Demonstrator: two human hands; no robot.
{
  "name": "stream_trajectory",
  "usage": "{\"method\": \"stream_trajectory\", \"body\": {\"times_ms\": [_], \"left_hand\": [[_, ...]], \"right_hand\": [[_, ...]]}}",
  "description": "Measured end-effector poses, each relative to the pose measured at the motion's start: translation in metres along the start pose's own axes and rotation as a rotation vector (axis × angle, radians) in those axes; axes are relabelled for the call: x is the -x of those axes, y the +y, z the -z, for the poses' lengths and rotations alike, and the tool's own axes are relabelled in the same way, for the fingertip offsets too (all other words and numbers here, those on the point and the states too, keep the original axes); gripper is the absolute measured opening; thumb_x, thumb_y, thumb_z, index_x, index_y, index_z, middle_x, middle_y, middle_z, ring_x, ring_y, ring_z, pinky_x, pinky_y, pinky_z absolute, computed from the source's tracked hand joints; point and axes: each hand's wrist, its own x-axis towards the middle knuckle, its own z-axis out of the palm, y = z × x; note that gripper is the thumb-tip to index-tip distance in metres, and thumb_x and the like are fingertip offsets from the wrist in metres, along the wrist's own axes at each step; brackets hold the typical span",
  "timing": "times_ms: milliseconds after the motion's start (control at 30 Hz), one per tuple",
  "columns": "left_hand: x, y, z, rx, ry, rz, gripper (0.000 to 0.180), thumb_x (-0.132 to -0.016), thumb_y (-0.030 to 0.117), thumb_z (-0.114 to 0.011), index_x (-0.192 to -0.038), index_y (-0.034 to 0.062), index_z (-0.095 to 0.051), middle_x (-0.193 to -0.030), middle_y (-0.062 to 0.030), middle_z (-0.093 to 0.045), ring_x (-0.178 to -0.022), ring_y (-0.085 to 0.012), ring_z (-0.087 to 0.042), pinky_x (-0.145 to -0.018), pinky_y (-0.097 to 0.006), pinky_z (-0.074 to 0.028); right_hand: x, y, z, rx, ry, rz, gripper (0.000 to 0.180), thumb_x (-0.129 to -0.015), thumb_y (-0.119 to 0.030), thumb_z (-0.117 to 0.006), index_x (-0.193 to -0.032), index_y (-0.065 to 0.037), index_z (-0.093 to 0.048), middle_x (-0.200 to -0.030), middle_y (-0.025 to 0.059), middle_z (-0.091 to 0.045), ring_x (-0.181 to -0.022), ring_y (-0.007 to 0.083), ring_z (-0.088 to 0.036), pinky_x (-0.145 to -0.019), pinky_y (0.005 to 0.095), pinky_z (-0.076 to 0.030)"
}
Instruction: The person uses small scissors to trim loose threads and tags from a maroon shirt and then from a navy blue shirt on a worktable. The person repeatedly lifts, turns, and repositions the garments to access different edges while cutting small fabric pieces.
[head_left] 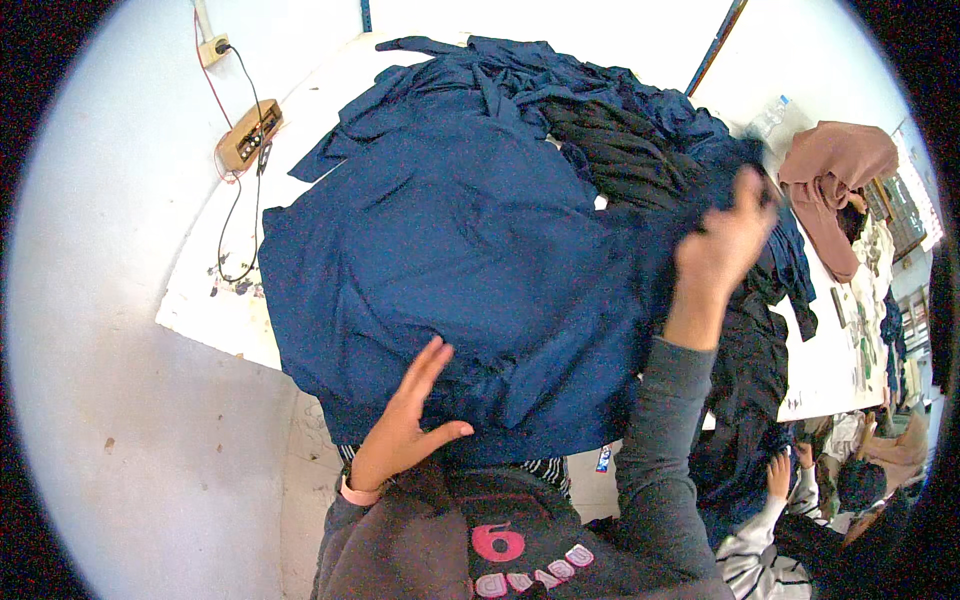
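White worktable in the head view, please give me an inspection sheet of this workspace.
Surface: white flat table, mostly covered; dark marks at left.
Job's things: wide dark blue cloth, spread out, wrinkled.
Clutter: gathered black cloth beyond it.
Hands: left hand open at the dark blue cloth's near side; blurred right hand at its right, grip unclear.
Cables: thin black cable looping below a tan rectangular box.
Surroundings: person in brown head covering, right; striped sleeve, lower right.

Cloth (430, 250) lies on the table (225, 318), right of a box (248, 140).
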Motion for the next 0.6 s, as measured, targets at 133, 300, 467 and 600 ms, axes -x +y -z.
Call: {"method": "stream_trajectory", "body": {"times_ms": [133, 300, 467, 600], "left_hand": [[0.004, 0.001, 0.02, 0.585, 0.384, -0.014, 0.119, -0.078, 0.056, -0.081, -0.162, 0.0049, -0.013, -0.166, -0.0189, -0.023, -0.151, -0.0353, -0.028, -0.122, -0.046, -0.026], [0.05, -0.053, 0.065, 1.203, 0.809, -0.201, 0.102, -0.093, 0.067, -0.057, -0.161, 0.0059, -0.013, -0.158, -0.0211, -0.035, -0.146, -0.0345, -0.036, -0.122, -0.05, -0.03], [0.114, -0.103, 0.098, 1.446, 0.835, 0.058, 0.058, -0.101, 0.048, -0.055, -0.13, -0.0022, -0.05, -0.13, -0.0168, -0.057, -0.127, -0.0291, -0.053, -0.118, -0.047, -0.034], [0.123, -0.107, 0.105, 1.516, 0.709, 0.006, 0.047, -0.101, 0.044, -0.056, -0.114, -0.001, -0.056, -0.116, -0.0143, -0.062, -0.12, -0.0264, -0.057, -0.115, -0.042, -0.038]], "right_hand": [[0.1, -0.088, -0.109, -0.199, -1.316, 0.334, 0.034, -0.084, -0.009, -0.073, -0.118, -0.008, -0.068, -0.138, 0.0149, -0.062, -0.124, 0.0309, -0.063, -0.095, 0.0395, -0.055], [0.181, -0.095, -0.083, -0.002, -1.853, 0.213, 0.044, -0.081, -0.016, -0.073, -0.124, -0.014, -0.064, -0.137, 0.0095, -0.063, -0.113, 0.0303, -0.067, -0.086, 0.0409, -0.058], [0.222, -0.068, -0.043, 0.014, -1.748, 0.119, 0.046, -0.075, -0.009, -0.073, -0.12, -0.015, -0.067, -0.128, 0.0044, -0.067, -0.09, 0.0278, -0.071, -0.073, 0.0405, -0.057], [0.233, -0.063, -0.026, 0.16, -1.396, 0.08, 0.05, -0.072, -0.005, -0.077, -0.119, -0.015, -0.068, -0.134, 0.0041, -0.063, -0.085, 0.0259, -0.071, -0.067, 0.0359, -0.058]]}}
